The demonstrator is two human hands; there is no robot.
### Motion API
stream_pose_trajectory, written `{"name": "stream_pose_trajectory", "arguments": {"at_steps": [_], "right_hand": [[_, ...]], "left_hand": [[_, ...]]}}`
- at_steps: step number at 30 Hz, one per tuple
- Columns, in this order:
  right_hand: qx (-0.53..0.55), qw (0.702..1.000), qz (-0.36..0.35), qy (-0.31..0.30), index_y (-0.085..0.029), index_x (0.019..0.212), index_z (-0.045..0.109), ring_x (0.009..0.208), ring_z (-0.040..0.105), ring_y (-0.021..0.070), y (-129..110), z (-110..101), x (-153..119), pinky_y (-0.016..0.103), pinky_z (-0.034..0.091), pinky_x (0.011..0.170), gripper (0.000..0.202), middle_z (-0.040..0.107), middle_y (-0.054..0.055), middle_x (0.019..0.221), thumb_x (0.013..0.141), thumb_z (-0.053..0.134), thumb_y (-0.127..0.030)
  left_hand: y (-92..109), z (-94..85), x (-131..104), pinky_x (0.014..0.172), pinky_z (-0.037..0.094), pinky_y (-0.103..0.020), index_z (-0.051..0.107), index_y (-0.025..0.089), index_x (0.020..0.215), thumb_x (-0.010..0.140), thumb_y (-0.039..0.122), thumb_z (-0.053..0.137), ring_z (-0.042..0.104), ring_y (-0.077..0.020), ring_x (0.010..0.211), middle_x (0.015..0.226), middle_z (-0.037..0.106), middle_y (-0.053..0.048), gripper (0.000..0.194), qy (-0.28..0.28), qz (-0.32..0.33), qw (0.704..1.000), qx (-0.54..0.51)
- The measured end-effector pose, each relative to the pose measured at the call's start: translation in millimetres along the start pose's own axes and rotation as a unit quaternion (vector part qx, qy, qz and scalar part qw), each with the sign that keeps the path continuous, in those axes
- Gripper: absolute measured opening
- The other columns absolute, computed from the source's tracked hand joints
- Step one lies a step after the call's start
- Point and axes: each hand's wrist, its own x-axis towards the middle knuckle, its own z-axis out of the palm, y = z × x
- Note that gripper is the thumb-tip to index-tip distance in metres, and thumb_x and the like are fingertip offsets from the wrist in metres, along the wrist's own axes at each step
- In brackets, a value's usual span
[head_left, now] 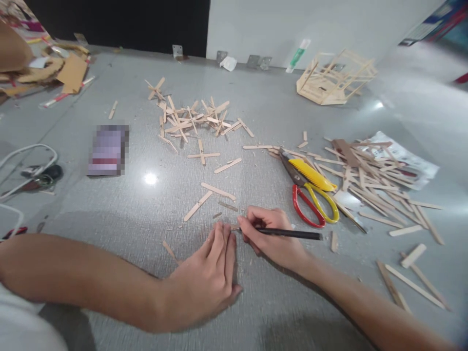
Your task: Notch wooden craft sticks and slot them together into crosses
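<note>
My left hand [208,273] presses down on the table with its fingers close together. Under its fingertips is a wooden craft stick [234,226], mostly hidden, with only a sliver showing. My right hand [270,234] grips a slim black pen [292,234], its tip touching down beside the left fingertips. Just beyond the hands lie two craft sticks joined at an angle [199,204] and small wood scraps [227,206]. Right of my right hand rest scissors [309,195] with one red and one yellow handle, next to a yellow-handled tool [312,174].
Crossed sticks [190,119] form a pile farther back. Loose sticks [380,190] spread over a plastic packet [420,165] at right. A wooden stick frame [336,83] stands at the back right. A blurred-out phone-shaped object [107,150], white cable [29,148] and cardboard [72,73] lie left.
</note>
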Motion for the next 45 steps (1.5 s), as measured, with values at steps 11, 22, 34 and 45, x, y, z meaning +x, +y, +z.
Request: {"name": "stream_pose_trajectory", "arguments": {"at_steps": [11, 22, 34, 45], "right_hand": [[0.007, 1.0, 0.003, -0.001, -0.021, 0.06, 0.051, 0.032, 0.045, 0.0073, -1, 1, 2, 0.02, 0.032, 0.037, 0.042, 0.051, -0.005, 0.045, 0.098, 0.058, -0.037], [0.003, 1.0, -0.005, -0.005, -0.021, 0.06, 0.051, 0.034, 0.045, 0.0076, -5, -1, 1, 0.021, 0.032, 0.037, 0.04, 0.049, -0.006, 0.044, 0.097, 0.058, -0.034], [-0.011, 1.0, -0.026, -0.007, -0.021, 0.06, 0.048, 0.04, 0.045, 0.008, -1, 0, 2, 0.022, 0.032, 0.04, 0.04, 0.052, -0.003, 0.049, 0.098, 0.056, -0.033], [0.0, 1.0, -0.016, -0.01, -0.021, 0.061, 0.049, 0.039, 0.045, 0.0077, -2, 0, 2, 0.021, 0.032, 0.04, 0.039, 0.052, -0.004, 0.049, 0.097, 0.057, -0.033]], "left_hand": [[-140, 17.3, 88, 0.066, 0.046, -0.03, 0.068, 0.011, 0.095, 0.099, 0.021, 0.064, 0.064, -0.0225, 0.085, 0.091, 0.069, -0.009, 0.012, -0.072, -0.234, 0.952, -0.185], [-146, 41.0, 99, 0.062, 0.041, -0.03, 0.067, 0.012, 0.083, 0.098, 0.008, 0.044, 0.053, -0.0154, 0.06, 0.071, 0.063, -0.007, 0.027, -0.11, -0.217, 0.926, -0.289], [-177, 41.3, 91, 0.099, 0.045, -0.04, 0.067, 0.017, 0.133, 0.098, 0.004, 0.049, 0.061, -0.0257, 0.115, 0.129, 0.066, -0.013, 0.042, -0.104, -0.143, 0.941, -0.29], [-169, 48.9, 101, 0.085, 0.046, -0.033, 0.073, 0.013, 0.095, 0.104, 0.017, 0.048, 0.062, -0.0197, 0.089, 0.096, 0.069, -0.008, 0.027, -0.111, -0.022, 0.953, -0.283]]}}
